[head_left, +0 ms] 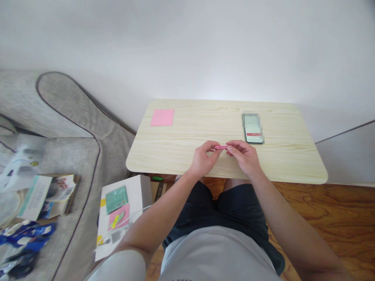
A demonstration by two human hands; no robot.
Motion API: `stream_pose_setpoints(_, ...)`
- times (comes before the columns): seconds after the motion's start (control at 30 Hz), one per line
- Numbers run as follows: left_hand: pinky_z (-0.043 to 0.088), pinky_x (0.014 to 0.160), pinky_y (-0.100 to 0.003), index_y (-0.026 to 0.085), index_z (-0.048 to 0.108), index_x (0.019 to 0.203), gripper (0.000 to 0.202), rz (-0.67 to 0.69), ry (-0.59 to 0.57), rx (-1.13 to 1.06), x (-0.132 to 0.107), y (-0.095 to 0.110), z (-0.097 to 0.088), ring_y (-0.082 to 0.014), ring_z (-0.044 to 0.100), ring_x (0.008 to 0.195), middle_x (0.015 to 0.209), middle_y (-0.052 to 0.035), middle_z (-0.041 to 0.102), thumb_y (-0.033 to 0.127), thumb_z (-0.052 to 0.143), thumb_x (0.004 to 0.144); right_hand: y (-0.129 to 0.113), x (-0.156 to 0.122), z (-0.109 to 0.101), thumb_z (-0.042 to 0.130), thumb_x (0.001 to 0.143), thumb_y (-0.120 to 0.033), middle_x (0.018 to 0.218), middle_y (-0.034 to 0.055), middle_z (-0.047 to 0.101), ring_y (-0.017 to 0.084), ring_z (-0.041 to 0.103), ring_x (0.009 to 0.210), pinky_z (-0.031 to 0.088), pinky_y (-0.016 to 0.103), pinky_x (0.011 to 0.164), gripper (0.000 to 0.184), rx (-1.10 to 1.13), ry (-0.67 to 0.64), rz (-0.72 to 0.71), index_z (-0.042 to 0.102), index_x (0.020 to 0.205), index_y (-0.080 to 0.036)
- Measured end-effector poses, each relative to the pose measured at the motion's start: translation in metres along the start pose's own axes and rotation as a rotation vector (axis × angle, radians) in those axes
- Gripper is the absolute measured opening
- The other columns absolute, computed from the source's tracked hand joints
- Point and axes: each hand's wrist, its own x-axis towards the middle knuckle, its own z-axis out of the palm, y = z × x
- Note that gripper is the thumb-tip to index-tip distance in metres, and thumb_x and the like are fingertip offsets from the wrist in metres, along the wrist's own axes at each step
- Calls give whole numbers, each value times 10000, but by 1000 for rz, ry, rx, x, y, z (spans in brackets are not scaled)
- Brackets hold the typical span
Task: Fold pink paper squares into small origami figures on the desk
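Observation:
Between my two hands is a small, narrow piece of folded pink paper (221, 147), held just above the front part of the table. My left hand (205, 157) pinches its left end between thumb and fingertips. At the other end, my right hand (243, 156) grips it the same way, with the fingers curled. The paper's folds are too small to make out. A flat square of pink paper (162, 117) lies at the table's back left. Just beyond my right hand rests a phone (253, 128) with its screen lit and partly blurred.
The pale wooden table (281, 156) has rounded corners and stands against a white wall (205, 47). To the left, a white box (134, 191) carries a green packet (117, 199), pink paper and a cable. A grey sofa (73, 156) holds boxes and cloth items.

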Motion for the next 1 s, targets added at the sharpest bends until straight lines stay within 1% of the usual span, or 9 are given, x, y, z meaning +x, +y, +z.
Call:
stream_pose_setpoints(0.1, 562, 881, -329, 224, 730, 1041, 180, 15, 23, 53, 0, 0, 1, -178, 693, 946, 1018, -48, 751, 362, 694, 931, -4, -4, 3, 788, 844, -434, 1074, 53, 718, 196, 669, 871, 566, 351, 760, 258, -125, 95, -116, 760, 1052, -283)
stream_pose_setpoints(0.17, 563, 873, -329, 226, 725, 1038, 149, 34, 37, 90, 0, 1, 1, -176, 693, 944, 1015, -46, 750, 323, 677, 935, -8, -7, 5, 780, 852, -415, 1054, 52, 694, 193, 654, 853, 564, 351, 746, 204, -220, 115, -179, 770, 1015, -293)
stream_pose_setpoints(0.23, 565, 870, -331, 224, 725, 1030, 127, 59, 37, 123, -1, 0, 1, -176, 696, 940, 1013, -47, 751, 277, 662, 933, -12, -9, 6, 762, 870, -393, 982, 43, 694, 189, 649, 825, 557, 349, 739, 167, -256, 86, -203, 773, 1003, -293)
stream_pose_setpoints(0.33, 571, 871, -328, 219, 726, 1024, 126, 100, 31, 162, -3, 0, 1, -173, 701, 937, 1010, -49, 756, 231, 643, 931, -14, -10, 8, 744, 888, -376, 951, 35, 728, 190, 671, 831, 554, 341, 735, 160, -218, 44, -171, 760, 1016, -281)
stream_pose_setpoints(0.47, 587, 858, -313, 220, 729, 1024, 136, 140, 51, 222, -4, -2, 2, -164, 712, 935, 998, -39, 764, 203, 641, 922, -13, -10, 9, 746, 890, -412, 966, 36, 768, 199, 700, 860, 567, 339, 745, 179, -186, 34, -118, 761, 994, -267)
stream_pose_setpoints(0.57, 597, 844, -298, 217, 727, 1021, 137, 167, 81, 251, -5, -3, 3, -153, 717, 929, 993, -31, 766, 187, 650, 913, -13, -9, 10, 749, 889, -425, 1009, 34, 782, 201, 713, 885, 575, 339, 755, 185, -178, 16, -119, 773, 982, -267)
stream_pose_setpoints(0.67, 600, 830, -288, 214, 725, 1018, 122, 183, 99, 247, -4, -2, 4, -144, 719, 913, 990, -28, 766, 193, 665, 914, -13, -9, 9, 734, 906, -401, 1088, 27, 786, 195, 720, 917, 577, 334, 771, 180, -171, -20, -106, 782, 1031, -282)
stream_pose_setpoints(0.83, 596, 847, -286, 220, 720, 1051, 144, 178, 85, 194, -3, 1, 3, -143, 714, 946, 1027, -30, 759, 188, 663, 923, -7, -7, 6, 721, 916, -381, 1120, 28, 787, 217, 725, 1000, 579, 362, 849, 199, -132, -57, -63, 787, 1085, -297)
stream_pose_setpoints(1.0, 592, 866, -292, 214, 719, 1072, 157, 115, 64, 89, -4, 5, 3, -146, 715, 948, 1037, -37, 752, 215, 672, 921, -2, -5, 6, 764, 887, -422, 1119, 48, 786, 235, 728, 1030, 584, 390, 908, 236, -13, -74, -44, 777, 1074, -278)
